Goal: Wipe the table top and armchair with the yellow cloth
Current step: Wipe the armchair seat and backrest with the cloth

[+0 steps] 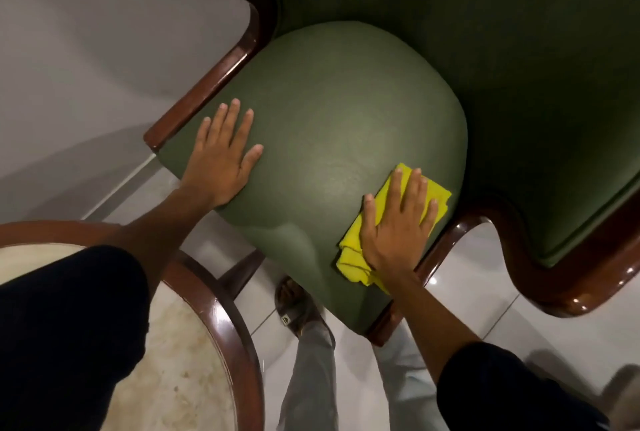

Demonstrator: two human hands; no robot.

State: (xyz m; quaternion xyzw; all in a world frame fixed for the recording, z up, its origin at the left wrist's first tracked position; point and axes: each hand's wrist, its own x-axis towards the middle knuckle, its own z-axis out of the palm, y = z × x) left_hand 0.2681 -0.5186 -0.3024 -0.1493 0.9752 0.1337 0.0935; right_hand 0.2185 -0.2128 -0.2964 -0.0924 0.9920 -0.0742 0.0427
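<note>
The armchair has a green padded seat (329,125), a green back and glossy brown wooden arms. My right hand (394,219) lies flat on the folded yellow cloth (349,259), pressing it onto the seat's front right part. My left hand (221,156) rests flat with fingers spread on the seat's front left corner, holding nothing. The round table (180,354) with a pale marble top and brown wooden rim sits at the lower left, partly hidden by my dark left sleeve.
A grey wall (86,49) stands left of the chair. Glossy white floor tiles (485,292) show below. My legs in light trousers and a sandalled foot (298,312) stand between table and chair. The right wooden arm (554,285) curves close by.
</note>
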